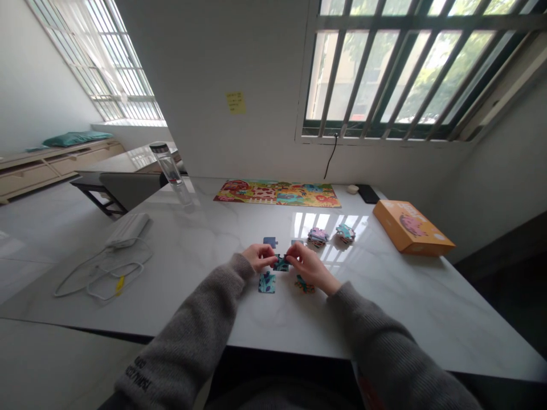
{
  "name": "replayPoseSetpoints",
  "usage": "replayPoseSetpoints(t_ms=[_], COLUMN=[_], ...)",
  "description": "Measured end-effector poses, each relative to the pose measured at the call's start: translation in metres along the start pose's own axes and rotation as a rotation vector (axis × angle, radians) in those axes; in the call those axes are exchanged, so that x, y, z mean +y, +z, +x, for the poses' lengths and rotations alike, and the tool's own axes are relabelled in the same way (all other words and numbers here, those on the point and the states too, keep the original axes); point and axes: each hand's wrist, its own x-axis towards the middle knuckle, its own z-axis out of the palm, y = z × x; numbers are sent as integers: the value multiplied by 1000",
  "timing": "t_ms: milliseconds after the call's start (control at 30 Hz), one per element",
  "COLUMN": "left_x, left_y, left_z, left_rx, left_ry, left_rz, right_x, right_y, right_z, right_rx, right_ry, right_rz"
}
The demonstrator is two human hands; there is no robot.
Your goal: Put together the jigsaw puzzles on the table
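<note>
My left hand (pixel 257 255) and my right hand (pixel 311 267) meet over the white marble table (pixel 205 239), both pinching a dark teal puzzle piece (pixel 281 263) between them. A teal piece (pixel 266 282) lies flat just below my left hand. An orange piece (pixel 303 285) lies partly under my right wrist. A blue piece (pixel 269 242) rests a little farther away. Two small stacks of pieces (pixel 318 236) (pixel 345 232) stand beyond my right hand. Both sleeves are grey.
A finished colourful puzzle strip (pixel 277 193) lies at the table's far side. An orange box (pixel 411 226) sits at the right, a clear bottle (pixel 167 164) at the far left, and a white adapter with coiled cable (pixel 127 230) on the left. A black phone (pixel 368 194) lies near the wall.
</note>
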Motion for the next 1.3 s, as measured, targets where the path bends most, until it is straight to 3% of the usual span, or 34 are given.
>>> replayPoseSetpoints(t_ms=[100, 333, 500, 800, 1300], left_x=[-1, -1, 2, 1, 3], left_y=[1, -1, -2, -2, -1], left_z=[0, 1, 1, 1, 3], left_rx=[-15, 86, 110, 88, 196], left_ry=[-14, 46, 82, 104, 83], left_rz=[1, 29, 18, 55, -120], right_x=[-3, -2, -8, -14, -8], right_y=[1, 3, 8, 9, 7], right_z=[-3, -7, -11, -13, -9], right_rx=[8, -28, -111, -115, -54], right_ry=[-11, -1, -5, -22, 75], right_rz=[-32, -108, -162, -347, -228])
